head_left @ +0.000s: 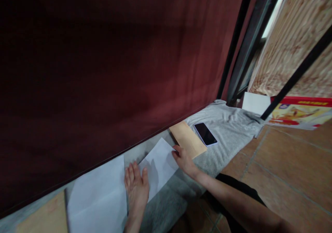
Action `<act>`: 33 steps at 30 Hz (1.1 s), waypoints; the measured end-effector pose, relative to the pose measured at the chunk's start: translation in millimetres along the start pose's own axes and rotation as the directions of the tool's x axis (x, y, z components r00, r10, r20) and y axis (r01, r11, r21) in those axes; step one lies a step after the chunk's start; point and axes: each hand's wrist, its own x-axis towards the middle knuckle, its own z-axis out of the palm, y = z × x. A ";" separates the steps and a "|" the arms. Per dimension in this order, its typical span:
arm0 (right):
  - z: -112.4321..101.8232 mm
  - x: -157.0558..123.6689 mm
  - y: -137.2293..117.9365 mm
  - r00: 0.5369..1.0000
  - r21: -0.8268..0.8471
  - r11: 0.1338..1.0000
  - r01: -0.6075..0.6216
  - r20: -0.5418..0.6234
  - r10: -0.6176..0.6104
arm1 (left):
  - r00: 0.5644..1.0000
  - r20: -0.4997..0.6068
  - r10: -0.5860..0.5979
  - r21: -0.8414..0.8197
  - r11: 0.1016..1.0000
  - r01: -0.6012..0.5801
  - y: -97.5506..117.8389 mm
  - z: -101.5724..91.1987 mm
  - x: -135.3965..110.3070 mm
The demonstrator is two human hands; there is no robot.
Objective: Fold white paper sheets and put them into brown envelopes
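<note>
In front of me a white sheet of paper (162, 167) lies at a slant on a grey cloth. My left hand (137, 184) rests palm down at its left edge, with the fingers stretched out. At the sheet's right edge, my right hand (183, 158) has its thumb and fingers pinched on the paper. A brown envelope (188, 139) lies just beyond the right hand, and past it a phone (205, 134) with a dark screen. Left of my left hand lies a larger creased white sheet (98, 195). A tan paper piece (45, 215) shows at the lower left.
The grey cloth (228, 122) covers a narrow ledge along a dark red panel (155, 70). Black metal bars (234, 43) rise at the right. A colourful printed box (303, 112) and a white box (256, 102) stand behind them. Brown floor tiles (290, 160) lie below.
</note>
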 end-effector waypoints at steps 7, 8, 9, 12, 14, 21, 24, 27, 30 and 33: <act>-48.6 -10.0 -37.0 0.826 0.044 0.898 0.438 -0.414 -0.382 | 0.943 0.314 -0.112 -0.768 0.554 0.321 49.4 -32.7 -12.1; -48.4 -16.5 -40.5 0.803 -0.027 0.865 0.500 -0.358 -0.476 | 0.930 0.360 -0.069 -0.833 0.425 0.354 55.2 -34.4 -16.5; -45.2 -23.4 -43.1 0.779 -0.102 0.821 0.561 -0.271 -0.566 | 0.924 0.381 -0.033 -0.876 0.306 0.372 59.7 -35.7 -20.1; -22.0 -41.8 -46.9 0.722 -0.268 0.695 0.667 0.005 -0.692 | 0.912 0.410 -0.008 -0.907 0.096 0.409 66.7 -39.2 -26.0; -3.8 -49.9 -47.8 0.741 -0.279 0.693 0.665 0.135 -0.657 | 0.891 0.452 -0.045 -0.888 0.074 0.454 67.2 -41.0 -26.7; 18.1 -56.1 -47.7 0.766 -0.065 0.784 0.617 0.277 -0.580 | 0.760 0.519 -0.392 -0.771 0.168 0.614 37.8 -33.2 -17.0; 19.8 -48.9 -41.4 0.810 -0.047 0.824 0.565 0.220 -0.543 | 0.728 0.553 -0.406 -0.703 0.242 0.669 15.2 -31.4 -6.8; 25.3 -38.0 -31.4 0.867 -0.090 0.871 0.483 0.188 -0.462 | 0.658 0.627 -0.417 -0.587 0.302 0.751 -4.2 -32.5 5.0; 33.5 -29.6 -21.4 0.895 -0.182 0.885 0.429 0.222 -0.388 | 0.610 0.668 -0.426 -0.480 0.380 0.791 -17.8 -32.6 15.6; 41.7 -26.8 -12.1 0.894 -0.262 0.863 0.431 0.256 -0.368 | 0.629 0.668 -0.397 -0.430 0.484 0.762 -26.5 -31.4 23.7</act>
